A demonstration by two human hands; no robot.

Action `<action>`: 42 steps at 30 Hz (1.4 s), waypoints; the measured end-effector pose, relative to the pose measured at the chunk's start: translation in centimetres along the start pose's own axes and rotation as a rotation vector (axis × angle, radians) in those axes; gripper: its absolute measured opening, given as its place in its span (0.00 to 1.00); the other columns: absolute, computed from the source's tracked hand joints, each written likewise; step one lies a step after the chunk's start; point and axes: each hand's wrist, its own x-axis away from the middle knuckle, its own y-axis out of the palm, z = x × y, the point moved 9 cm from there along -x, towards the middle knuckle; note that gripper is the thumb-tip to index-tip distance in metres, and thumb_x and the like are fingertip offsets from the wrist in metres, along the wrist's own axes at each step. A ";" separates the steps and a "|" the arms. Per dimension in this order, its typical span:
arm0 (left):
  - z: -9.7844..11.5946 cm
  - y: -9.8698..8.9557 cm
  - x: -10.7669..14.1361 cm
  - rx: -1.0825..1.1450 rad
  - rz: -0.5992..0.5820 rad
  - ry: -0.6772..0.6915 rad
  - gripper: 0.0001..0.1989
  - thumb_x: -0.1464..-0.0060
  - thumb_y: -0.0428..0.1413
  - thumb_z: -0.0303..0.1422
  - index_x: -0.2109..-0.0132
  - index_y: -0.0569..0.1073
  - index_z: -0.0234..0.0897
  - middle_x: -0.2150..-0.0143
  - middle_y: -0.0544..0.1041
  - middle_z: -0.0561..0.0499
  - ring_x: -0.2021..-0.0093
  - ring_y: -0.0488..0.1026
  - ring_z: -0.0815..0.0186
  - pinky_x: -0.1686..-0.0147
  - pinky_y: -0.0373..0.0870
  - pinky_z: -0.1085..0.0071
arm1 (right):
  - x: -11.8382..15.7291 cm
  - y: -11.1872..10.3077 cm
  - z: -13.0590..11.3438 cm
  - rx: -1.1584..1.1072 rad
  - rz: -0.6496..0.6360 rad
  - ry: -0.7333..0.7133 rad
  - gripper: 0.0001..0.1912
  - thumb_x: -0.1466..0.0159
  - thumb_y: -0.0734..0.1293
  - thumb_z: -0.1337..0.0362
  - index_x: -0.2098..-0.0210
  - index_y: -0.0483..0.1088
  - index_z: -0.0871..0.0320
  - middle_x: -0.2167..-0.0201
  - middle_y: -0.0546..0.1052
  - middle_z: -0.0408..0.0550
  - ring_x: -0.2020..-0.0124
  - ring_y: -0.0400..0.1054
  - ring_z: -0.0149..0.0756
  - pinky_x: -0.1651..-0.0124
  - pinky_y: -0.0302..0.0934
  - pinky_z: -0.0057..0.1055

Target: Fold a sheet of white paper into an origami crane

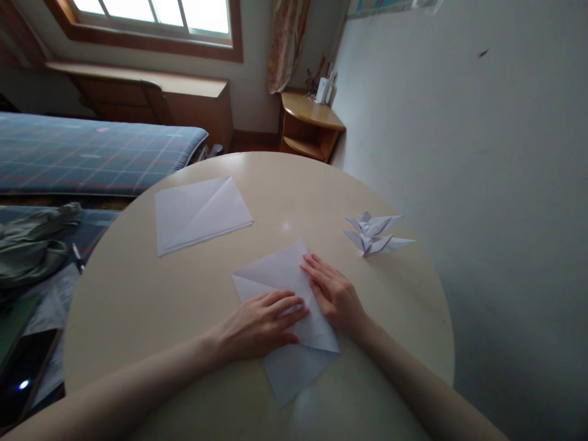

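A partly folded sheet of white paper (275, 272) lies on the round table, with one corner pointing toward me and a folded flap across its middle. My left hand (266, 321) rests palm down on the flap, fingers stretched out to the right. Along the paper's right edge lies my right hand (333, 291), its fingers extended flat and pointing up and left. Neither hand grasps anything. What lies under the palms is hidden.
White creased sheets (202, 214) are stacked at the table's back left. Two folded paper cranes (379, 236) stand at the right. Beyond the round table (138, 318) are a plaid mattress (92, 153), a phone (27, 370) at lower left, and a wall (496, 184) at right.
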 end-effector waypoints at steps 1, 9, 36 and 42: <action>-0.1 0.1 0.1 -0.003 -0.009 -0.010 0.20 0.40 0.47 0.39 0.45 0.65 0.33 0.46 0.70 0.41 0.45 0.65 0.57 0.52 0.70 0.62 | 0.0 0.2 0.1 -0.014 -0.009 0.002 0.21 0.37 0.55 0.72 0.45 0.64 0.59 0.43 0.65 0.53 0.39 0.54 0.39 0.42 0.56 0.43; -0.4 0.5 0.3 -0.022 -0.023 -0.044 0.21 0.39 0.45 0.39 0.45 0.65 0.30 0.46 0.69 0.40 0.45 0.65 0.56 0.51 0.71 0.63 | 0.4 0.8 1.2 -0.083 -0.050 0.030 0.25 0.38 0.54 0.74 0.42 0.59 0.57 0.40 0.61 0.52 0.38 0.51 0.38 0.40 0.53 0.45; -0.3 1.0 0.0 -0.135 -0.064 -0.067 0.24 0.40 0.46 0.40 0.43 0.62 0.25 0.43 0.66 0.36 0.44 0.64 0.52 0.48 0.67 0.59 | 0.5 0.9 1.3 0.033 -0.104 0.027 0.22 0.35 0.55 0.67 0.43 0.60 0.63 0.41 0.60 0.58 0.38 0.51 0.40 0.39 0.50 0.48; -0.9 1.4 0.1 -0.081 -0.109 -0.123 0.25 0.40 0.46 0.42 0.41 0.59 0.32 0.43 0.64 0.38 0.43 0.62 0.53 0.46 0.64 0.59 | 0.6 1.2 1.4 0.044 -0.122 0.029 0.22 0.35 0.55 0.67 0.42 0.59 0.65 0.40 0.59 0.57 0.37 0.49 0.39 0.38 0.49 0.46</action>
